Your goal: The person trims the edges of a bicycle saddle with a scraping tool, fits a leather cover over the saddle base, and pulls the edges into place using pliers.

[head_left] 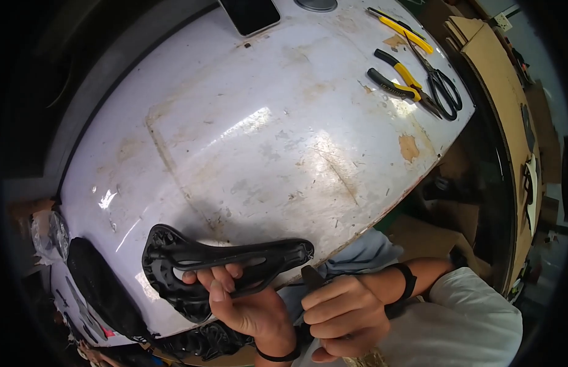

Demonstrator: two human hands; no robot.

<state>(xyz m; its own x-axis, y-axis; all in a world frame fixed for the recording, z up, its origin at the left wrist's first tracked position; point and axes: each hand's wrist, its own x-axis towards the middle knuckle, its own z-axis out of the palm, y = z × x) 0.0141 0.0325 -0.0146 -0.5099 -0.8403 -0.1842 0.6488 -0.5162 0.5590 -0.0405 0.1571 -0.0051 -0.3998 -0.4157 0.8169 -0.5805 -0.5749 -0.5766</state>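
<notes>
In the head view, a black bicycle saddle (278,252) is tipped over at the table's near edge, its wrinkled underside towards me. My left hand (253,312) grips it from below, with fingertips coming up through its central slot. Close to the saddle's narrow nose, my right hand (345,309) is wrapped round a dark tool (312,278) with a flat, blunt end. A tan, rough-looking part shows below that fist; the tool's exact kind is hidden by my fingers.
Yellow-and-black pliers (397,85), black scissors (446,92) and a yellow utility knife (406,33) lie at the far right of the stained white table (235,159). A phone (252,15) lies at the back. On the left are a long black padded object (103,290) and clear plastic (50,235).
</notes>
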